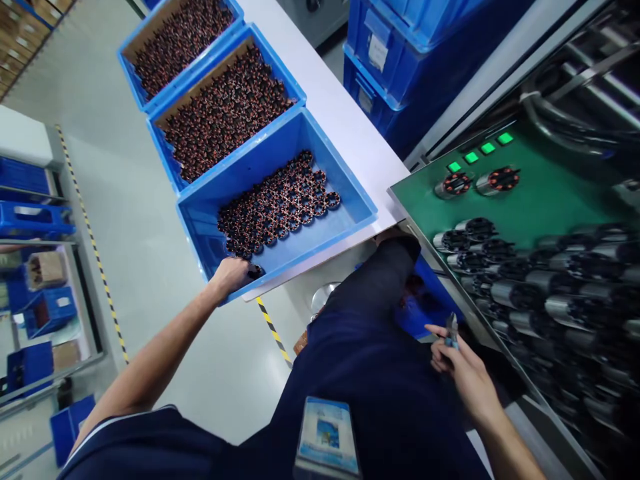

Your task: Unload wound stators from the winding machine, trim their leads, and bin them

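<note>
Your left hand curls at the blue crate's rim, fingers apparently pinching a copper-wound stator; a weak grip could drop it, denting windings. Your right hand pinches blue-handled pliers; careless swing could strike the metal-cased cylinders beside the green panel.

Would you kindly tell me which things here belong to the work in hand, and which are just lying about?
In hand:
left hand, touching a copper-wound stator in a blue plastic crate
right hand, holding blue-handled side cutters

Lying about:
two fuller blue crates
stacked blue crates
green panel with more stators
</note>
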Tool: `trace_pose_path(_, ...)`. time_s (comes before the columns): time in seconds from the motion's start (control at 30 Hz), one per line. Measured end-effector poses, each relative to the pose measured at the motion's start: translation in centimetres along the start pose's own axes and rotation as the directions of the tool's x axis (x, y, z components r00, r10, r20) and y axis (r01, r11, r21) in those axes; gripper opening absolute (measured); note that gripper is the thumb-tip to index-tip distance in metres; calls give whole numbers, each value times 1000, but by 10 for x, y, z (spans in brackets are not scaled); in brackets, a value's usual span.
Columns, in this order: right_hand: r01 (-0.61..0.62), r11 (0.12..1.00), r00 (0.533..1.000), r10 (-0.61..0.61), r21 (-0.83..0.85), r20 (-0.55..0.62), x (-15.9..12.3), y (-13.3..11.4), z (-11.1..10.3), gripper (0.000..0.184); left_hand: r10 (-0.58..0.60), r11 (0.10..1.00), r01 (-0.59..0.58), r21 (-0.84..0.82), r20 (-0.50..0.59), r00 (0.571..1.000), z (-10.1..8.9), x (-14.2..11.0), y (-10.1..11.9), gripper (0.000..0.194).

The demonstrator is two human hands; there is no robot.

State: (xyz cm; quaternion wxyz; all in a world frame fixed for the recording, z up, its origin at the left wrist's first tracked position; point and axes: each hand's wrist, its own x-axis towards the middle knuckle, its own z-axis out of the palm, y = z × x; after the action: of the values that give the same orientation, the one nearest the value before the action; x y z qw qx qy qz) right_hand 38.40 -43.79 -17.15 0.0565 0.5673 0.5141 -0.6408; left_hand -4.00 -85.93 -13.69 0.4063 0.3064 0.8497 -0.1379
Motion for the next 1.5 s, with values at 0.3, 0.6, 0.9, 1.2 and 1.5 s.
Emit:
trace_pose_path(0.3,50,999,998,-50,-3,47,-1,15,1,62,93,965,-216,-148,-578,811,-131,-20,13,44)
trace_pose_path(0.6,173,981,984,-177,89,35,-20,9,-5,57,572,663,-731,161,-739,355,-237,115,262,57)
trace_pose_path(0.9,232,947,969,-204,225,-140,-68,54,-41,50,680,702,-652,286,-541,495,-243,217,369,29)
trace_pose_path(1.2,452,874,878,-402,176,-260,-106,11,-49,54,593,300,-952,62,-794,135,-179,46,409,39)
trace_pose_path(1.5,823,545,558,-725,160,-404,-135,-84,-65,37,648,86,-996,18,-760,42,-124,-77,455,31)
